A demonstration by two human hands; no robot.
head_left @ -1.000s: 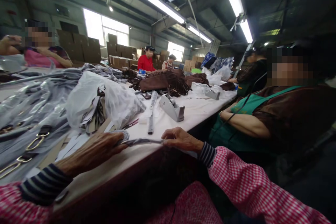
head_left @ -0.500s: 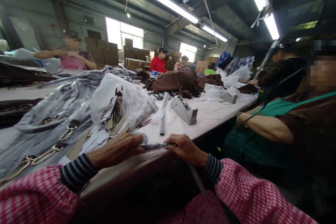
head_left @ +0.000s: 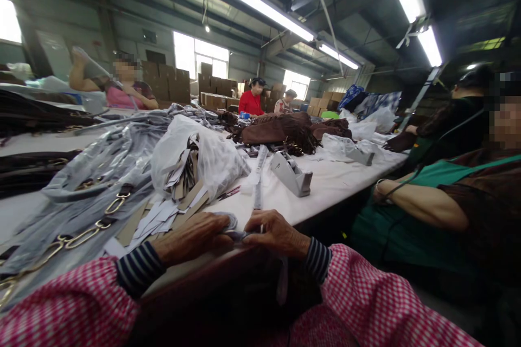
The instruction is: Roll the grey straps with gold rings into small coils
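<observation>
At the near edge of the tabletop [head_left: 325, 195], the left hand [head_left: 191, 237] curls over a grey strap [head_left: 234, 234] and the right hand [head_left: 280, 234] pinches it, probably steadying the short stretch between; a tape dispenser [head_left: 292, 174] stands beyond.

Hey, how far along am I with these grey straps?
Partway, I'd judge. Looks done: the plastic-wrapped pile on your left. In hand: a grey strap, between left hand and right hand. Possibly left: loose card strips by the plastic bag. Total unclear.
</observation>
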